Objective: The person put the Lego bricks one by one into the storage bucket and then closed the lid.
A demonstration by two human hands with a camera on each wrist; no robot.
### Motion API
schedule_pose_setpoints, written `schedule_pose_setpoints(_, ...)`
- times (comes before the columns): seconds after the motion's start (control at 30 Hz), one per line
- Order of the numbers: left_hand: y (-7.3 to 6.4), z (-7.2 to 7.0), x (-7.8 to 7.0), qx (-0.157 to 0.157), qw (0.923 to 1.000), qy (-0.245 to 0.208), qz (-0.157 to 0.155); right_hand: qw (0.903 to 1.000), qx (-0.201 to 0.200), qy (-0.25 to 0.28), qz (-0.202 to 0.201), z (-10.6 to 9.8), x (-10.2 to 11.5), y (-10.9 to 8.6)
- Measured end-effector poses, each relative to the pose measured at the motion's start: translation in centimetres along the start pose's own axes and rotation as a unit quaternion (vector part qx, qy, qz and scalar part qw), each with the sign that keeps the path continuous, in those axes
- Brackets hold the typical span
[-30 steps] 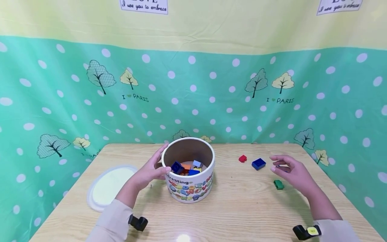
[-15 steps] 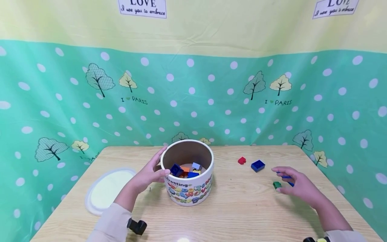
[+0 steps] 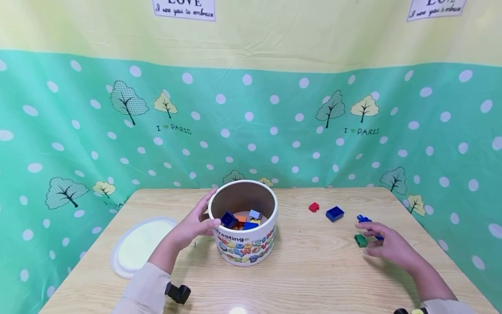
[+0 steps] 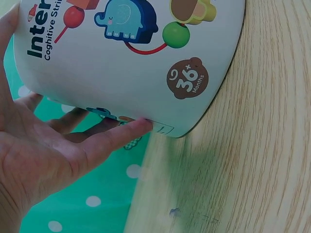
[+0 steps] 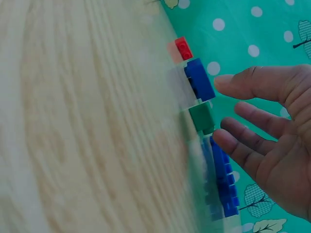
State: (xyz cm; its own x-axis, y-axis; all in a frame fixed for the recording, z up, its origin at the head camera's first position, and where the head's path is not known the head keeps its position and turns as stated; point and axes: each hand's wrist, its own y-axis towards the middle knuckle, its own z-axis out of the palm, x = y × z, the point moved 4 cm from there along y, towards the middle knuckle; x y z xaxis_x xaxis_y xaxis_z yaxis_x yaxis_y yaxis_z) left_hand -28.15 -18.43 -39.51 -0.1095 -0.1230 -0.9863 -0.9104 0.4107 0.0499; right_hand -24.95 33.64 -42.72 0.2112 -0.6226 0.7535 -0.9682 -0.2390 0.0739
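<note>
Bucket [image 3: 246,246] marked "36+ Months" is held by left hand [image 3: 193,226]; right hand [image 3: 388,246], fingers parted, hovers toward table's [image 3: 313,274] right edge.

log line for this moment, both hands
left hand: holds bucket | right hand: near green block | bucket: lid off, blocks inside

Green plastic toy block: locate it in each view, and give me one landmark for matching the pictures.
Head: the green plastic toy block lies right of centre, in the lower half, beside the right hand.
Left wrist: not in the picture.
Right wrist: right of centre, just below the dark-blue rectangular plastic block.
Shared landmark: green fabric backdrop with white dots.
</note>
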Motion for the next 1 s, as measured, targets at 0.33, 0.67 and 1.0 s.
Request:
schedule_pose_setpoints(0.33,-0.2,0.1,-0.1,0.000,1.0000,-0.002,0.001,0.9998,-0.004,0.012,0.018,0.4,-1.2,0.4)
schedule_pose_setpoints(0.67,0.1,-0.1,-0.2,-0.001,1.0000,0.001,0.005,0.9991,0.005,0.028,0.030,0.6,-1.3,1.2)
schedule_pose_setpoints(1.0,0.0,0.1,0.0,-0.002,1.0000,-0.003,0.005,0.9984,0.003,-0.014,0.055,1.2,-2.0,1.4)
